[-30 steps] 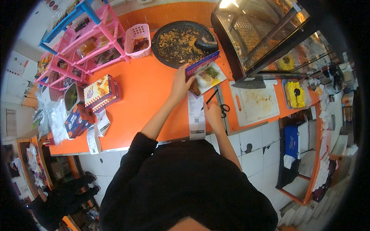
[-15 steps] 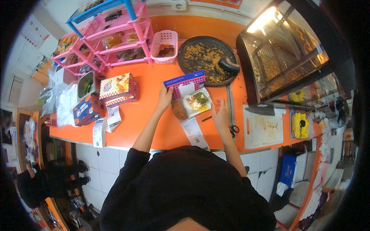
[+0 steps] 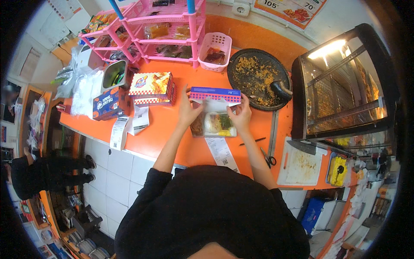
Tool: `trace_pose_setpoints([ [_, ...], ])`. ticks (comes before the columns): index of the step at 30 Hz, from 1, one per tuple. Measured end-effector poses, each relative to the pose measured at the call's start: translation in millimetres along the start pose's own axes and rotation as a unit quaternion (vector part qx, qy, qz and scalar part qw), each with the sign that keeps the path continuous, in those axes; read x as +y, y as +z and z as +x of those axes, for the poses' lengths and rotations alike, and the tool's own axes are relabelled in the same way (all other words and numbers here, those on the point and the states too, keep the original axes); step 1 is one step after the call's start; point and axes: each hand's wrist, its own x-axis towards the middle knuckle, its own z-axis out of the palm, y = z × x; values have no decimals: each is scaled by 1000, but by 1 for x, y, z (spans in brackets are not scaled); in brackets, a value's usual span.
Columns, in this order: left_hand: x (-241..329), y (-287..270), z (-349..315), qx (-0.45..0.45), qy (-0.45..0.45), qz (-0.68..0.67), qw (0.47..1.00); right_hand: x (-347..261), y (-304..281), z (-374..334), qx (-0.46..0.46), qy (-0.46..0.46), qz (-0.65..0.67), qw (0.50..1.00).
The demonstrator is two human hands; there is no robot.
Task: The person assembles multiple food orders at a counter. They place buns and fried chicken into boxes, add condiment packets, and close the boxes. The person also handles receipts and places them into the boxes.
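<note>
A takeaway food box (image 3: pixel 235 129) sits on the orange counter before me, its blue and pink lid (image 3: pixel 215 93) raised at the back. Inside lie a brown fried piece (image 3: pixel 197 126), a clear bag (image 3: pixel 211 124) with pale and green contents, and something yellow (image 3: pixel 225 133). My left hand (image 3: pixel 188 111) grips the left end of the lid, thumb toward the inside. At the other end, my right hand (image 3: pixel 242 115) pinches the lid between thumb and fingers. A long printed receipt (image 3: pixel 222 152) lies partly under the box's near edge.
To the right are a pen (image 3: pixel 253 141), scissors (image 3: pixel 268 159), a stained cutting board (image 3: pixel 299 166) and a heated display case (image 3: pixel 345 90). A stone mortar (image 3: pixel 254 82) stands behind. Stacked boxes (image 3: pixel 151 86) and pink racks (image 3: pixel 168 41) occupy the left. Another person (image 3: pixel 43 172) stands far left.
My right hand has moved from beside the box onto the lid's right end. My left hand keeps its hold. The lid and box now sit squarer to me, and the view has shifted.
</note>
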Motion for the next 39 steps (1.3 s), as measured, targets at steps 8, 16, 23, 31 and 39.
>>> trace_pose_setpoints([
  [8, -16, -32, -9, -94, 62, 98, 989, -7, -31, -1, -80, 39, -132, 987],
  [16, -52, -47, -33, -151, 193, 210, 947, 31, -52, -11, -110, -274, -359, 885],
  [23, -33, -62, -51, -223, 199, 361, 883, 18, -79, -10, -279, -315, -416, 806],
  [31, 12, -45, -57, -272, -203, 63, 938, -27, -72, -34, -369, 40, -188, 909],
  [39, 3, -30, -84, -251, -162, 58, 953, -5, -53, -53, -295, 161, -95, 937],
])
